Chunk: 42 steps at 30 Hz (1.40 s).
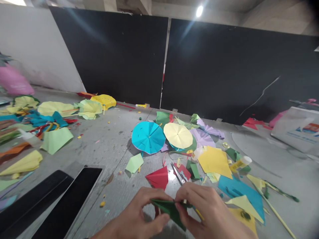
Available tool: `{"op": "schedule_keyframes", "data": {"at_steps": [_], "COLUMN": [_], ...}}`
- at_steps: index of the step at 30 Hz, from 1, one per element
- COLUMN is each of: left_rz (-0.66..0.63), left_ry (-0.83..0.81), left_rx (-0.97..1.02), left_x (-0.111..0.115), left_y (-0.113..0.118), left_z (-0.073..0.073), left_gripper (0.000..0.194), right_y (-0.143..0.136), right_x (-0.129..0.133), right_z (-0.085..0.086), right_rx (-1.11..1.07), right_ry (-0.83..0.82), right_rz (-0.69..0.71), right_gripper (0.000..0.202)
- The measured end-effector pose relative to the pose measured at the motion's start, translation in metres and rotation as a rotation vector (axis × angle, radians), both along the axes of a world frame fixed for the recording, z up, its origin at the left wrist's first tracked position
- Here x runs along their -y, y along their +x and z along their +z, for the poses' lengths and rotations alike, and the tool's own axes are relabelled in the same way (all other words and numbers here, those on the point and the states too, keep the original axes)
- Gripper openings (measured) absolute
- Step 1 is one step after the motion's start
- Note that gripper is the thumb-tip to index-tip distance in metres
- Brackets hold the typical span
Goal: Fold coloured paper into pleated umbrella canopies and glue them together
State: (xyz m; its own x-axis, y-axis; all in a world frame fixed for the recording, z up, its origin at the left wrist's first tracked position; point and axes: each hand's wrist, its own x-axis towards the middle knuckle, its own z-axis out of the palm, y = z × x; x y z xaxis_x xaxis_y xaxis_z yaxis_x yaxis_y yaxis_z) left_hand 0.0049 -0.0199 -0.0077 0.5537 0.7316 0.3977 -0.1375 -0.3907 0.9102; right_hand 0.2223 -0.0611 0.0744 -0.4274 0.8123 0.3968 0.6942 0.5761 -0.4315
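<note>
A piece of folded dark green paper [171, 209] is held low in front of me. My left hand [142, 212] pinches its left side between thumb and fingers. My right hand [204, 207] grips its right end, fingertips close together near the fold. Just beyond my fingers lie scissors [179, 176], blades pointing away and their handles partly hidden by my right hand. Left of them rests a folded red paper piece [159, 177]. Farther out stand a round pleated blue paper umbrella [147, 137] and a pale yellow one [178, 135].
Yellow paper [215, 162], blue paper [239, 192] and a glue stick [241, 163] lie to the right. A black phone-like slab [72, 199] is at left, with paper scraps [56, 139] beyond. Dark panels [119, 59] stand behind the table; a white bag [296, 129] sits far right.
</note>
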Motion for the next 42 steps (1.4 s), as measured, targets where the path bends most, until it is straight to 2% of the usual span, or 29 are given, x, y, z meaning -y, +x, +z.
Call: {"op": "schedule_keyframes", "data": {"at_steps": [1, 4, 7, 13, 17, 28, 36, 42], "left_rz": [0.036, 0.034, 0.042, 0.091, 0.134, 0.127, 0.136, 0.141], "left_ry": [0.024, -0.002, 0.066, 0.178, 0.235, 0.333, 0.319, 0.305], "left_rx": [0.004, 0.040, -0.002, -0.067, -0.068, -0.046, -0.093, -0.097], "left_x": [-0.002, -0.007, -0.008, -0.003, -0.003, -0.004, -0.003, -0.005], "left_y": [0.001, 0.005, 0.008, 0.010, 0.010, 0.011, 0.009, 0.010], "left_z": [0.005, 0.022, 0.029, 0.025, 0.025, 0.024, 0.030, 0.028], "left_gripper": [0.023, 0.006, 0.010, 0.015, 0.019, 0.023, 0.025, 0.024], "right_y": [0.000, 0.001, 0.000, -0.008, -0.014, -0.011, -0.009, -0.006], "right_x": [0.000, 0.002, 0.004, 0.005, 0.005, 0.007, 0.009, 0.009], "right_z": [0.001, 0.002, -0.003, -0.019, -0.023, -0.016, -0.016, -0.013], "right_rx": [0.023, 0.066, 0.099, 0.176, 0.188, 0.257, 0.238, 0.251], "right_ry": [-0.020, -0.042, -0.011, 0.092, 0.167, 0.202, 0.181, 0.188], "right_rz": [0.000, -0.007, -0.029, 0.026, 0.039, 0.016, 0.014, 0.018], "right_gripper": [0.021, 0.021, 0.023, 0.018, 0.018, 0.030, 0.029, 0.029]}}
